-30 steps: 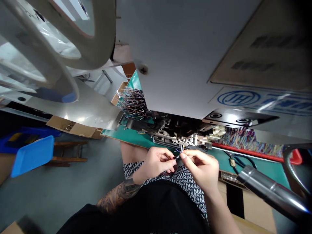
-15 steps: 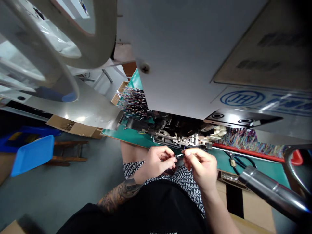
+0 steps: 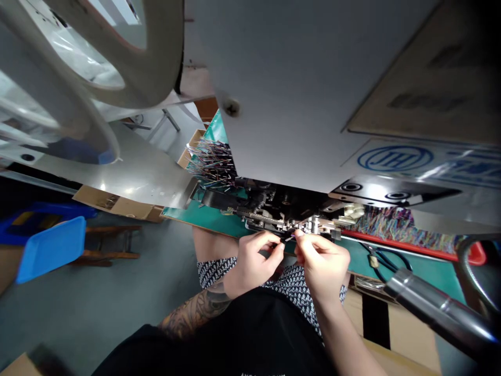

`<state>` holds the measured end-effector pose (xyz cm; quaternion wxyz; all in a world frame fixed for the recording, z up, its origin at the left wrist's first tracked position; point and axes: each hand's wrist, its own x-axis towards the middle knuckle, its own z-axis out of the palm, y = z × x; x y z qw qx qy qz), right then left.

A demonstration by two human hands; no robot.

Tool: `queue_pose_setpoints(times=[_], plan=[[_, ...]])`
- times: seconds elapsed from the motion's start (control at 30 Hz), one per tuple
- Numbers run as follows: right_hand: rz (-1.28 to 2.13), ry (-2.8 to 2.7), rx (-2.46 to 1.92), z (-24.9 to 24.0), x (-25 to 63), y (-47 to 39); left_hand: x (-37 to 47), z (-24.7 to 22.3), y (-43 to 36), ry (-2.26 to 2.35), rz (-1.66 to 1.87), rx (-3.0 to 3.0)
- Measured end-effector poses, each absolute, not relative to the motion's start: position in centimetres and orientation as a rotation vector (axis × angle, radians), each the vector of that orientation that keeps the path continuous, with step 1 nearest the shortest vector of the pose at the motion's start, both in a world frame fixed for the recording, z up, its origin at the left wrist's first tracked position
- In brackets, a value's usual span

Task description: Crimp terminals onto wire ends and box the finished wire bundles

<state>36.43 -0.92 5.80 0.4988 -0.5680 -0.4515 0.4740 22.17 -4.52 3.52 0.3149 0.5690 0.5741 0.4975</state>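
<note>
Together, your left hand (image 3: 252,263) and right hand (image 3: 324,263) pinch thin wiring (image 3: 289,238) near the metal parts (image 3: 314,224) under the machine (image 3: 289,104).

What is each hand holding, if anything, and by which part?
The left hand pinches a thin cable just behind the short stretch showing between the hands; whether the right hand also grips it is too small to tell.
</note>
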Motion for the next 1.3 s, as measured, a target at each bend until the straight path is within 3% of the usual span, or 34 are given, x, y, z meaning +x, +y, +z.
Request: queue_pose_setpoints(times=[0.27, 0.47, 0.6, 0.77, 0.9, 1.3], plan=[[1.127, -1.147, -1.379, 4.9, 36.7, -1.2, 22.3, 3.3, -4.6, 1.562, 1.349, 1.509], [1.062, -1.134, -1.401, 5.4, 36.5, -1.3, 21.6, 4.0, -4.0, 1.565, 1.436, 1.831], [1.208, -1.231, -1.369, 6.3, 37.0, -1.0, 21.0, 4.1, -4.0, 1.465, 1.416, 1.978], [1.485, -1.226, -1.297, 6.8, 37.7, -1.0, 20.6, 4.5, -4.3, 1.366, 1.175, 1.426], [1.374, -1.175, -1.292, 6.5, 37.6, -1.6, 20.5, 5.1, -3.9, 1.156, 1.024, 1.006], [1.332, -1.086, -1.361, 6.4, 36.5, -0.7, 21.6, 4.9, -3.8, 1.342, 1.151, 1.125]])
